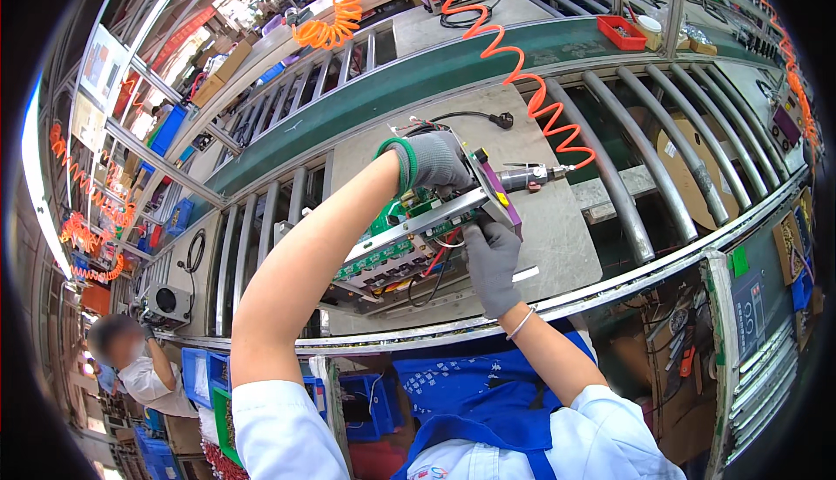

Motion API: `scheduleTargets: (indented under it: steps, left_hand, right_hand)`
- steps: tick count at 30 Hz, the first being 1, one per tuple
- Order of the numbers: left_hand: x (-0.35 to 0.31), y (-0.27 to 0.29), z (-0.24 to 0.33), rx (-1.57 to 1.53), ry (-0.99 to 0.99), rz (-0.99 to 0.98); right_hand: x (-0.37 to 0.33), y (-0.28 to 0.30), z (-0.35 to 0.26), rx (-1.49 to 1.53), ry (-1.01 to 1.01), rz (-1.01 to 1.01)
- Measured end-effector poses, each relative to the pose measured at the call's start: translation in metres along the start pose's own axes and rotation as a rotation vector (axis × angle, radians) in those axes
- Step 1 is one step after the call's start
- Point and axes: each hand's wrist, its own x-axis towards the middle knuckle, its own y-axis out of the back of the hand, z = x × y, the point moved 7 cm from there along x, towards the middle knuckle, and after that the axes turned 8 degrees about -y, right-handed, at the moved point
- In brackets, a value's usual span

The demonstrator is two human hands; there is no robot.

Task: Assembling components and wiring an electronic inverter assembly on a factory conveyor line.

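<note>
An open metal chassis (409, 223) with green circuit boards (380, 248) and loose wires lies on a pale board in front of me. At its right end stands a purple-edged panel (509, 205) with a yellow mark. My left hand (435, 162), in a grey glove with a green cuff, curls over the chassis top beside the panel; its fingertips are partly hidden. My right hand (493, 264), also grey-gloved, is closed at the panel's near lower end, its fingers partly behind the metal. An air screwdriver (528, 177) lies just right of the panel, on an orange coiled hose.
A black power plug (502, 120) on a cord lies behind the chassis. Metal rollers (610, 166) flank the pale board (557, 234) on both sides. A red bin (621, 33) stands far right. Blue bins (364, 406) sit below the front rail. Another person (144, 358) works at far left.
</note>
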Motion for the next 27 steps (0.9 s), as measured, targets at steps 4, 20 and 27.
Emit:
scheduleTargets:
  steps: [4,20,27]
  left_hand:
    - [0.005,-0.002,0.001,0.143,0.046,-0.071]
    - [0.005,-0.002,-0.002,0.167,0.04,-0.062]
    - [0.006,-0.003,-0.001,0.203,0.017,-0.151]
  right_hand:
    - [0.001,-0.001,-0.012,-0.2,0.15,-0.046]
    - [-0.008,0.001,-0.027,-0.385,0.178,-0.067]
    - [0.003,-0.007,-0.022,-0.607,0.224,-0.021]
